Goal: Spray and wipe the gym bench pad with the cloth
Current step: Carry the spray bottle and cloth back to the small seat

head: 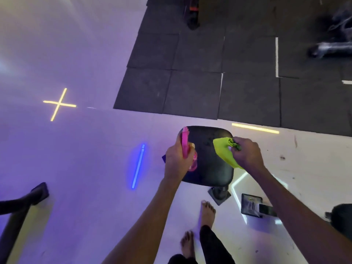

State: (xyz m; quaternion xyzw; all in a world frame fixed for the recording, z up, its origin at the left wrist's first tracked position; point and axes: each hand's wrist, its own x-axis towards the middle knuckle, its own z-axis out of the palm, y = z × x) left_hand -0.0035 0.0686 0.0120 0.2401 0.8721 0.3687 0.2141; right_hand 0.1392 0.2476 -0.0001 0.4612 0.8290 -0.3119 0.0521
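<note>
Glossy pale flooring [85, 159] with coloured light streaks lies under you, and your bare feet [207, 212] stand on it just short of the black bench pad [209, 162]. Beside the pad's base, on its right, a small dark plate [251, 204] sits on the floor. Your left hand [174, 159] curls around a pink spray bottle [185, 143] at the pad's left edge, nozzle toward the far end. Your right hand [247, 153] pinches a bunched yellow-green cloth [223, 149] over the pad's right side; whether the cloth touches the pad is unclear. Beyond the pad, dark rubber mats [209, 73] cover the floor, with blurred equipment [331, 44] at their far right.
</note>
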